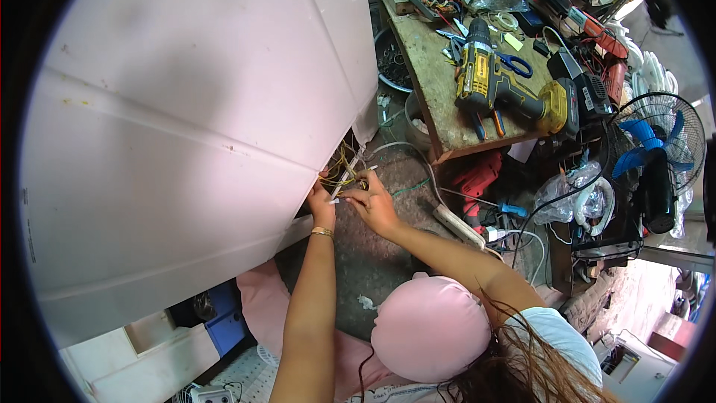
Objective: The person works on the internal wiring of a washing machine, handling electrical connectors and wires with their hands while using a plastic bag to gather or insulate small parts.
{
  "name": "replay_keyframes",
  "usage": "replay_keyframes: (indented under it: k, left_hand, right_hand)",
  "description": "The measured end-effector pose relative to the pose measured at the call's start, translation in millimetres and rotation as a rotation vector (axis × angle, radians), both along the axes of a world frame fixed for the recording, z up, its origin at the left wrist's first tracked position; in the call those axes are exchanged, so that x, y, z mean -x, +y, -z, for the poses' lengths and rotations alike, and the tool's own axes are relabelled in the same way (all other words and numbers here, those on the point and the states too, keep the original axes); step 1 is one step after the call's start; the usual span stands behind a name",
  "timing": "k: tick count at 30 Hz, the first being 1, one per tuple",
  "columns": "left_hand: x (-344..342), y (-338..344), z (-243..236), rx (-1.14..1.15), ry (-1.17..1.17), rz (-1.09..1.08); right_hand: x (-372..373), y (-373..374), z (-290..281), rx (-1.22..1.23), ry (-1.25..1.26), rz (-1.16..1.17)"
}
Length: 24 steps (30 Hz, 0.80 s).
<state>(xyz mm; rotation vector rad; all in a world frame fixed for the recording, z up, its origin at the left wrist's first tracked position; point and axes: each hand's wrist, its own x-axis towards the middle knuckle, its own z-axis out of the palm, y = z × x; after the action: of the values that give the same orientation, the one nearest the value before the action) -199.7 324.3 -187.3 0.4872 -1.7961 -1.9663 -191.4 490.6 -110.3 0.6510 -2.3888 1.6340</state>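
Large off-white sheet-panel cabinet (186,142), upper left: probably heavy, stiff, slick-faced. Bundle of thin yellow wires (344,158) spills from the gap at its lower right edge, above the floor; judged light, springy, easily nicked, best gripped by insulation near the ends. Right hand (377,207): fingers bent, moderately spread, tips at the wires; whether pinching one, cannot tell. Left hand (321,209): at cabinet edge, fingers partly hidden, spread unclear. Small white tubular piece (334,201) beside left thumb, contact uncertain
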Motion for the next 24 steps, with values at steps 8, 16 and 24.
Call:
replay_keyframes:
  k: [8,16,24]
  left_hand:
    - [0,54,-15,-0.261,-0.117,0.227]
    - [-17,51,-14,-0.338,-0.177,0.040]
    - [-5,26,-8,-0.523,-0.056,-0.107]
  right_hand:
    - [23,8,42,0.076,-0.409,0.009]
    - [11,-12,59,0.172,-0.356,-0.009]
    - [71,43,155,-0.219,-0.460,0.346]
